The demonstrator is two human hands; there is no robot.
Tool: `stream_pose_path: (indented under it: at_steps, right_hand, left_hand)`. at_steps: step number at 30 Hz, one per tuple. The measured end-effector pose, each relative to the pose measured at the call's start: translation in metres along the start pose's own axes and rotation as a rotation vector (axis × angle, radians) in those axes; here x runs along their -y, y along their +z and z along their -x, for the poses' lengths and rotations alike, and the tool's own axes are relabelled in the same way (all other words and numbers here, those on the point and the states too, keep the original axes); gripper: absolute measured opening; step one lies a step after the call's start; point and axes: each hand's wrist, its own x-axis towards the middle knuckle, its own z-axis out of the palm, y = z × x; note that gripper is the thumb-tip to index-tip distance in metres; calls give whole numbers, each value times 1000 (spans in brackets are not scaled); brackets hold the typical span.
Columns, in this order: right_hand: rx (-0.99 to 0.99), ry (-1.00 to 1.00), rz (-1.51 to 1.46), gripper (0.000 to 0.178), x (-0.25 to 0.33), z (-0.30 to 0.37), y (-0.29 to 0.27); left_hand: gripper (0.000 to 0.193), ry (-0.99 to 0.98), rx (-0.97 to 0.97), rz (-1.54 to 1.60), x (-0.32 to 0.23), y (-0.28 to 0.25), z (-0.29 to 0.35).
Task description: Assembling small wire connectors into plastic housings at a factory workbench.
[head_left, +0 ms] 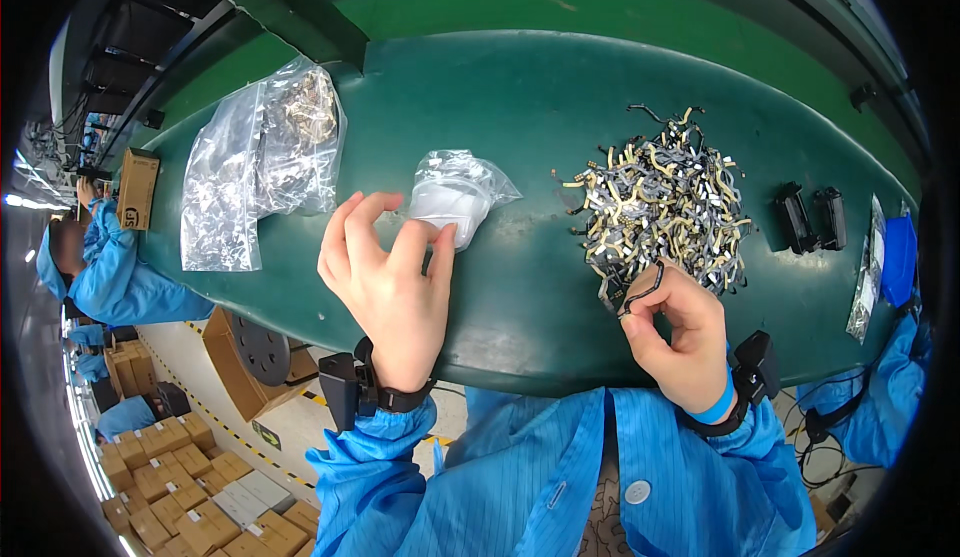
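My right hand (680, 332) is closed in a pinch on a short black cable (645, 292), which curves up from the fingertips. Just beyond it lies a large heap of short flexible cables (665, 207), black, grey and pale yellow, with small connector ends. My left hand (390, 282) is open, its fingers spread and bent. Its thumb and forefinger tips reach the near edge of a small clear plastic bag (450, 192) with whitish contents, resting on the green table (530, 307).
Clear zip bags (225, 197) of small parts lie at the left, near a cardboard box (138, 189). Two black holders (810, 219), a clear strip bag (866, 272) and a blue tray (898, 262) sit at the right. A co-worker's blue sleeve (140, 277) rests by the table's left end.
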Motion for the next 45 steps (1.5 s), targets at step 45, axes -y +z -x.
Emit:
stream_pose_path:
  at_steps: [45]
  right_hand:
    - [512,592,-860,10,12,20,-47]
  left_hand:
    - [25,537,83,767,-60,-40,10]
